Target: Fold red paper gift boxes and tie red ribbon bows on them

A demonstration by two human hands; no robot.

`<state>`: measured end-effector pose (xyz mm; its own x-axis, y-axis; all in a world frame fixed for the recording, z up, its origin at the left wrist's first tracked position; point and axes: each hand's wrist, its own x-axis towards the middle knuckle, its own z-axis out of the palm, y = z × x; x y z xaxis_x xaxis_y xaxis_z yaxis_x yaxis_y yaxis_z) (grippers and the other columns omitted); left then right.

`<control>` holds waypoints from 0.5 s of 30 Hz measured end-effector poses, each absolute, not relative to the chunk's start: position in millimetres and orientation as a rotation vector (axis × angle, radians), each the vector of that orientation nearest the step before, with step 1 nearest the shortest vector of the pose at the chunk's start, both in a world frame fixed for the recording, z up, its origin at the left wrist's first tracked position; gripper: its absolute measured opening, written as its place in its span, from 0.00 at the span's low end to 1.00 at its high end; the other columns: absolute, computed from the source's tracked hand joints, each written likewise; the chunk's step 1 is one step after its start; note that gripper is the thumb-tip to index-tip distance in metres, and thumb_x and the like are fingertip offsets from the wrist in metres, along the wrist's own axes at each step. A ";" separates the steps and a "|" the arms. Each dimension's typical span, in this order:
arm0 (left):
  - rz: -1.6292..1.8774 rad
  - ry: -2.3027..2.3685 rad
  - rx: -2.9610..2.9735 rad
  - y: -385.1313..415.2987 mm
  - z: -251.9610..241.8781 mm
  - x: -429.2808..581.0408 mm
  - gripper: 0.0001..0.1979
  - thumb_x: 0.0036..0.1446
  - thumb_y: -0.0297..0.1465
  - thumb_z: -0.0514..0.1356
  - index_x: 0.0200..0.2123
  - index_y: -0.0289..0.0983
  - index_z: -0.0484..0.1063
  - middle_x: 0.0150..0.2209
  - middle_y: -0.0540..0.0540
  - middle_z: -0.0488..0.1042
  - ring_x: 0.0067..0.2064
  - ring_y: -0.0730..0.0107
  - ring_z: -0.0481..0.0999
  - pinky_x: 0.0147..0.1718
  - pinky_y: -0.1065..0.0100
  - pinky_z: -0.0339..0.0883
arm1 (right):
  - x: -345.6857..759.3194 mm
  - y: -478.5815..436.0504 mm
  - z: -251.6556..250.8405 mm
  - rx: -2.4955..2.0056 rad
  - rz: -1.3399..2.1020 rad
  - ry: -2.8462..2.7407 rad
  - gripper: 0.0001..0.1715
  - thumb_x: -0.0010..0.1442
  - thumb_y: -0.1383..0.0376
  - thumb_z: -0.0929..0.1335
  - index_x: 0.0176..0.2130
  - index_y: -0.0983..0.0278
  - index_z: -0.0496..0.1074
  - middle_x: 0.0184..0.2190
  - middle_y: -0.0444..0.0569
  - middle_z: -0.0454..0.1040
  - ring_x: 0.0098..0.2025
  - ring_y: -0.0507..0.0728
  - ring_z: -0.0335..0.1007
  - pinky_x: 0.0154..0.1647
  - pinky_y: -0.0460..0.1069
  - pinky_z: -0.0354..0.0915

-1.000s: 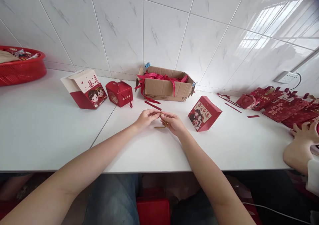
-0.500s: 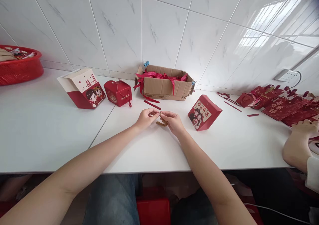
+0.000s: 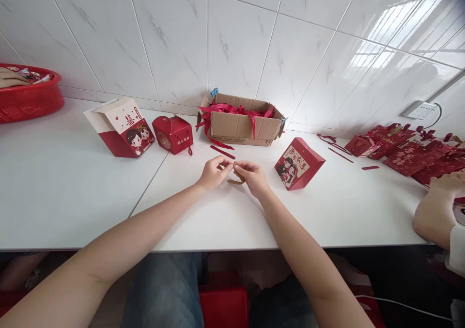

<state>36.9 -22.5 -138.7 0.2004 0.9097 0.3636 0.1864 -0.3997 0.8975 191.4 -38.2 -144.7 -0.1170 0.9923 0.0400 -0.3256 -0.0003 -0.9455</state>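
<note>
My left hand (image 3: 214, 173) and my right hand (image 3: 252, 177) meet fingertip to fingertip just above the table, both closed in a pinch. Between them is a thin golden-brown ribbon (image 3: 236, 182); its loose part hangs curled below my right fingers. The exact spot where the fingers press it is mostly hidden. Behind my hands a flat dark red strip (image 3: 223, 151) lies on the table. To the right of my right hand stands a red gift box (image 3: 307, 165) with a cartoon couple on its front.
A cardboard box (image 3: 238, 127) of red ribbons stands against the wall. Left of it are a small red box (image 3: 179, 133) and a white-and-red box (image 3: 125, 124); further left, a red basket (image 3: 32, 102). At right, a co-worker's hand (image 3: 448, 185) is beside several red bags (image 3: 412, 158).
My hands keep their pinch with hardly any movement. The loose end of the ribbon has shifted slightly. The view has moved a little, and the co-worker's hand at the right edge has shifted slightly.
</note>
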 end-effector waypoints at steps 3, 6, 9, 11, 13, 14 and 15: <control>1.081 0.849 1.507 -16.0 -138.5 32.0 0.16 0.48 0.42 0.65 0.31 0.35 0.75 0.32 0.46 0.76 0.35 0.67 0.72 0.39 0.65 0.64 | 195.3 -40.6 -136.3 -0.816 1.558 -1.048 0.16 0.42 0.57 0.78 0.32 0.62 0.78 0.28 0.44 0.77 0.31 0.51 0.69 0.32 0.47 0.65; 0.996 0.746 1.309 -10.1 -140.8 28.1 0.17 0.44 0.41 0.69 0.32 0.35 0.77 0.32 0.47 0.76 0.36 0.68 0.72 0.39 0.64 0.63 | 199.3 -43.4 -129.1 -0.779 1.698 -1.016 0.17 0.44 0.57 0.77 0.34 0.61 0.77 0.31 0.44 0.78 0.33 0.52 0.72 0.37 0.48 0.67; 0.962 0.646 1.224 -9.2 -143.1 27.5 0.15 0.44 0.38 0.70 0.34 0.35 0.77 0.29 0.48 0.76 0.33 0.69 0.73 0.39 0.63 0.64 | 201.1 -45.8 -126.3 -0.745 1.774 -1.025 0.17 0.46 0.60 0.77 0.37 0.60 0.76 0.30 0.43 0.78 0.32 0.50 0.73 0.38 0.47 0.68; 0.945 0.579 1.179 -10.5 -143.6 28.3 0.13 0.45 0.36 0.69 0.34 0.35 0.77 0.25 0.50 0.73 0.29 0.71 0.73 0.38 0.63 0.65 | 201.1 -47.0 -126.0 -0.720 1.797 -1.051 0.18 0.48 0.59 0.76 0.40 0.60 0.75 0.29 0.43 0.78 0.32 0.51 0.74 0.38 0.48 0.69; 0.933 0.539 1.128 -12.0 -143.4 29.1 0.13 0.45 0.34 0.70 0.35 0.36 0.77 0.23 0.52 0.71 0.26 0.72 0.72 0.35 0.64 0.66 | 200.8 -47.7 -126.1 -0.717 1.810 -1.060 0.21 0.48 0.58 0.76 0.42 0.60 0.75 0.31 0.44 0.79 0.32 0.52 0.75 0.39 0.51 0.70; 0.925 0.529 1.108 -12.6 -143.0 29.3 0.13 0.45 0.33 0.70 0.35 0.36 0.77 0.23 0.53 0.70 0.26 0.73 0.71 0.34 0.65 0.66 | 200.7 -47.8 -126.2 -0.723 1.812 -1.060 0.22 0.47 0.58 0.76 0.42 0.60 0.75 0.31 0.45 0.79 0.32 0.53 0.75 0.39 0.51 0.71; 0.916 0.521 1.095 -12.9 -142.6 29.4 0.13 0.44 0.32 0.70 0.35 0.36 0.77 0.23 0.53 0.70 0.26 0.74 0.71 0.33 0.66 0.66 | 200.7 -47.9 -126.2 -0.731 1.811 -1.061 0.22 0.47 0.58 0.77 0.42 0.60 0.75 0.32 0.45 0.79 0.32 0.53 0.75 0.38 0.52 0.71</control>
